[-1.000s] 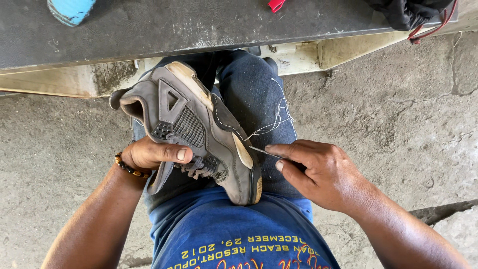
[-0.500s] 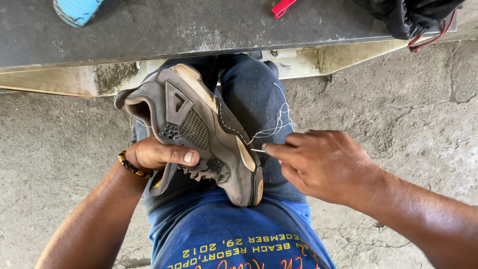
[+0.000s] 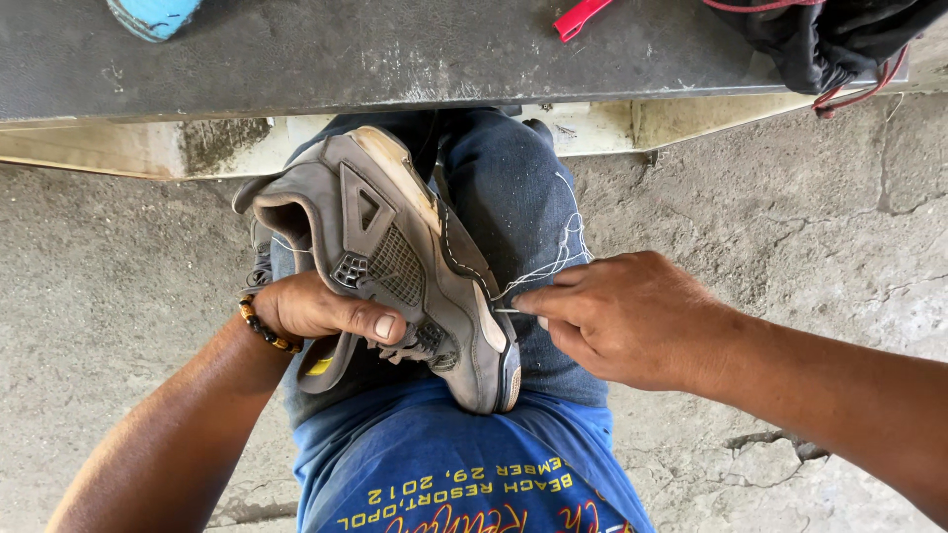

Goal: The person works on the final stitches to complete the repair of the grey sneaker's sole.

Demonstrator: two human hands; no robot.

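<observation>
- A cracked, grey concrete floor fills most of the view from above, on both sides of a seated person's lap.
- A dark, scuffed counter runs across the top of the view, with a pale ledge just below its edge.
- The person's legs in dark blue jeans reach under the counter; a blue shirt with yellow lettering covers the lap at the bottom.
- A grey high-top sneaker with a tan sole lies on its side across the lap, toe towards the person, heel towards the counter.
- The right hand is closed, fingertips pinched on a thin needle whose tip touches the sneaker's sole edge near the toe.
- The left hand is curled around the sneaker's tongue and lace area, thumb pressed flat on its side panel; a beaded bracelet circles the wrist.
- A black bag with red cord sits at the counter's right end.
- A blue item lies at the counter's top left, only partly in view.
- A small red tool rests on the counter near the top middle.
- White thread trails loosely from the needle across the jeans.
</observation>
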